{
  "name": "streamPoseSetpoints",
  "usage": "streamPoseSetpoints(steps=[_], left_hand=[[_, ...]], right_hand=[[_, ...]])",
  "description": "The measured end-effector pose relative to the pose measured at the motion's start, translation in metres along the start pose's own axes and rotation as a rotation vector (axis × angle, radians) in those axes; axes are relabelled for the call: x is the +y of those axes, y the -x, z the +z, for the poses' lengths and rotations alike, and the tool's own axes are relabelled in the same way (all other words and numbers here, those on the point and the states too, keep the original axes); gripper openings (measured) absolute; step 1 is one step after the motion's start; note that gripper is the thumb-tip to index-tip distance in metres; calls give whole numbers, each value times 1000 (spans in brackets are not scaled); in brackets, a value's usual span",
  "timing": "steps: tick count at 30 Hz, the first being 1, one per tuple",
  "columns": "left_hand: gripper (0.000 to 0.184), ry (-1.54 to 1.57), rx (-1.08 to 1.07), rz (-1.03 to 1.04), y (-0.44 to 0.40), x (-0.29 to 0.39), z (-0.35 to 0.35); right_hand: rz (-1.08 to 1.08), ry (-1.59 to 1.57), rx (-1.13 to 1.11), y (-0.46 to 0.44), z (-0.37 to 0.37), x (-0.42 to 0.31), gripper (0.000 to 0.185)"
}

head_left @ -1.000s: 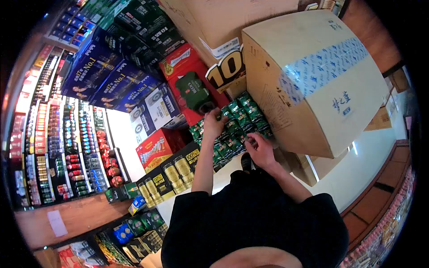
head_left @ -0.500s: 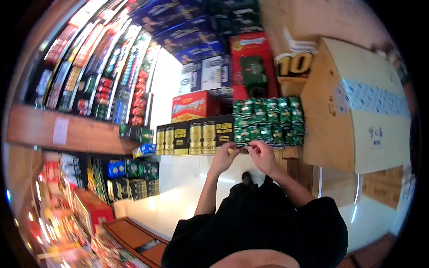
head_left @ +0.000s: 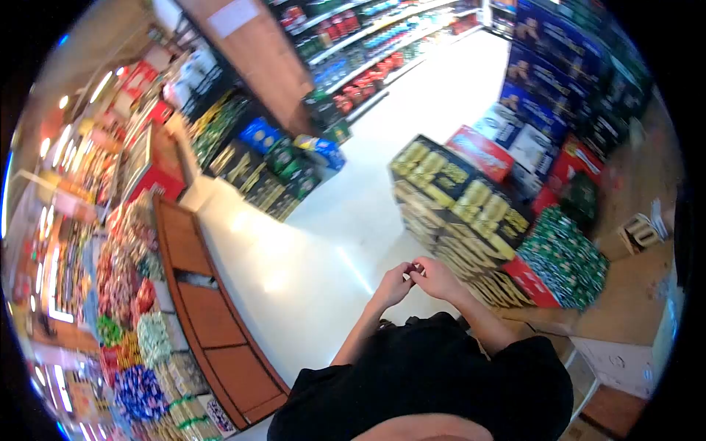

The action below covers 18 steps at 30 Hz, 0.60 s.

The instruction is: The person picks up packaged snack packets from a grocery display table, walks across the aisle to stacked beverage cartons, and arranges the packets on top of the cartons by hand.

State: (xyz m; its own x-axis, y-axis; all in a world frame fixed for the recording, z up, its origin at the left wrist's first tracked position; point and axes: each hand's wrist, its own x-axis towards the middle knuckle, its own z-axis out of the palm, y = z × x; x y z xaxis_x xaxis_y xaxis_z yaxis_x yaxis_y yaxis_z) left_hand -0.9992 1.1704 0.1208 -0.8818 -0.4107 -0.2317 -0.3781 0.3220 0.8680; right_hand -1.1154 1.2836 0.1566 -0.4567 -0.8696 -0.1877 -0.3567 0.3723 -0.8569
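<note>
My left hand (head_left: pixel 395 285) and my right hand (head_left: pixel 438 279) are held close together in front of my body, above the pale floor. The fingers of both are bent and pinched, with the fingertips meeting. A small dark spot shows between them, too small to name. Just beyond my right hand stands a stack of black and gold beer cartons (head_left: pixel 471 192), apart from the fingers. Farther right, a heap of shiny green packets (head_left: pixel 565 257) lies in a red-sided box.
A brown wooden counter (head_left: pixel 213 309) curves along the left, with heaps of wrapped sweets (head_left: pixel 137 389) beside it. Shelves of cans (head_left: pixel 360 48) line the back. Blue cartons (head_left: pixel 540 70) stack up at the far right, and a cardboard box (head_left: pixel 625 356) stands at the near right.
My view has turned left, so the cartons and green packets now lie to the right and the counter shows more. My hands have drawn together and away from the green packets.
</note>
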Motion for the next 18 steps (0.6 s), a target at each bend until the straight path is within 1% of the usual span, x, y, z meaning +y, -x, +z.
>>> streamPoseSetpoints(steps=[1, 2, 5, 7, 8, 11, 13, 18], left_hand=[[27, 18, 39, -18, 10, -15, -25], [26, 37, 66, -95, 25, -30, -48], [24, 24, 194, -177, 69, -82, -108], [24, 20, 297, -182, 100, -107, -142], [24, 14, 348, -184, 114, -119, -159], [24, 92, 449, -226, 150, -158, -193], [24, 127, 529, -268, 170, -173, -208], [24, 282, 737, -459, 200, -201, -239]], right_hand=[[-23, -4, -22, -17, 28, -13, 26], [-42, -7, -49, -30, 60, -23, 26], [-119, 29, -163, -57, 145, -61, 27], [-192, 80, -206, -69, 198, -88, 28], [-204, 100, -263, -74, 218, -105, 29], [-314, 89, -408, -93, 270, -129, 28], [-338, 140, -539, -107, 293, -148, 28], [-325, 241, -857, -153, 358, -186, 30]])
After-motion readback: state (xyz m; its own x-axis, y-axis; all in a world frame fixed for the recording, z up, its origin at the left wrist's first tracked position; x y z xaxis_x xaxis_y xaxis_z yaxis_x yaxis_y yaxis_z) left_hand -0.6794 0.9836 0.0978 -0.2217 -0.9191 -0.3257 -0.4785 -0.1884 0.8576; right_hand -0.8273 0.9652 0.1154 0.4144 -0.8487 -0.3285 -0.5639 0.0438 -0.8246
